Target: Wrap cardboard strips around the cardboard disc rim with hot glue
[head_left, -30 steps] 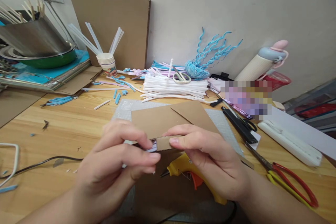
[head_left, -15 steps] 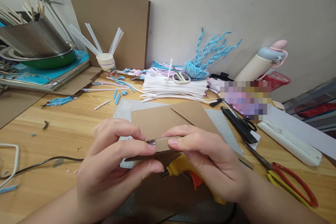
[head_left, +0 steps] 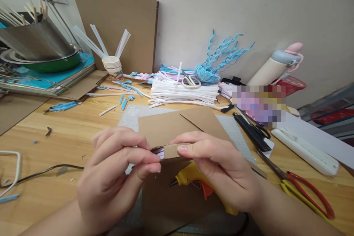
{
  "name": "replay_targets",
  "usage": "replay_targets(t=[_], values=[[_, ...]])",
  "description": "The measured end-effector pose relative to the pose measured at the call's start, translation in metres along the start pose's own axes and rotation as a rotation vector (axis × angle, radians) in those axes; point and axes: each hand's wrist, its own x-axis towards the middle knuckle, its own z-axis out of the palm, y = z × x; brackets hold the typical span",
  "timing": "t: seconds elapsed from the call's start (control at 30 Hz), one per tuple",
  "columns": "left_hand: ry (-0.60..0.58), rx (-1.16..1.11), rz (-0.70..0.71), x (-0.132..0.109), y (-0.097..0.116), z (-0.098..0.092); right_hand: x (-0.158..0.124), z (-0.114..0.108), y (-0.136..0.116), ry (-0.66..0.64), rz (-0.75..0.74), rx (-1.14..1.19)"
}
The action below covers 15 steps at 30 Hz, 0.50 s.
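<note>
Both my hands meet over the middle of the wooden table (head_left: 69, 132). My right hand (head_left: 221, 169) pinches a small brown cardboard strip (head_left: 173, 151) between thumb and forefinger. My left hand (head_left: 116, 177) is closed in a pinch at the strip's left end, where a pale lilac and white edge (head_left: 159, 151) peeks out. Beneath the hands lie larger cardboard sheets (head_left: 171, 123) and a yellow glue gun (head_left: 193, 179) with an orange trigger, partly hidden by my right hand.
Red-handled scissors (head_left: 301, 188) and black scissors (head_left: 253, 131) lie to the right. A pile of white strips (head_left: 184, 94) with small scissors sits behind, beside blue curly pieces (head_left: 221, 57). A paper cup (head_left: 112, 65), a green bowl (head_left: 44, 62), a bottle (head_left: 273, 68) and a cable (head_left: 41, 172) ring the edges.
My left hand has shifted slightly left and down along the strip's end, its fingers re-pinching. My right hand and the strip have stayed put.
</note>
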Motion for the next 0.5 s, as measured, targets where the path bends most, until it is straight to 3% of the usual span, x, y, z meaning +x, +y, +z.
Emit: replay_targets(t=[0.13,0.27,0.5], values=[[0.014,-0.021,-0.021,-0.001,-0.002,0.000,0.001,-0.001,0.001,0.008,0.001,-0.002],[-0.090,0.068,0.027,0.004,0.001,-0.003,0.003,-0.001,0.000,0.004,-0.005,-0.025],[-0.173,0.035,0.004,0.012,0.009,-0.008,0.000,0.002,0.004,0.031,-0.023,-0.030]])
